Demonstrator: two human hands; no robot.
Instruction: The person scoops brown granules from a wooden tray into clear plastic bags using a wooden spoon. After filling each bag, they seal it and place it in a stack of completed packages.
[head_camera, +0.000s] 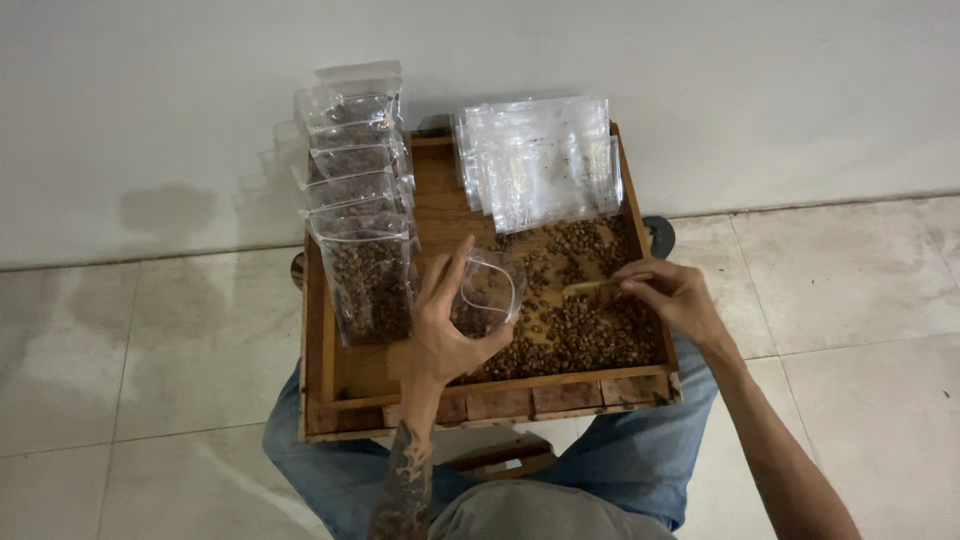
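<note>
My left hand (447, 325) holds a clear plastic pouch (487, 295) with its mouth held open, over the middle of a wooden tray (375, 375) on my lap. My right hand (672, 296) grips a small wooden scoop (588, 287) and dips it into a heap of brown beans (585, 330) in the tray's right half. The pouch looks to have a few beans inside. Scoop and pouch mouth are a short way apart.
A row of filled clear pouches (358, 190) stands upright along the tray's left side. A stack of flat empty pouches (540, 160) lies at the tray's far right corner. A white wall rises behind; pale floor tiles (850, 290) lie on both sides.
</note>
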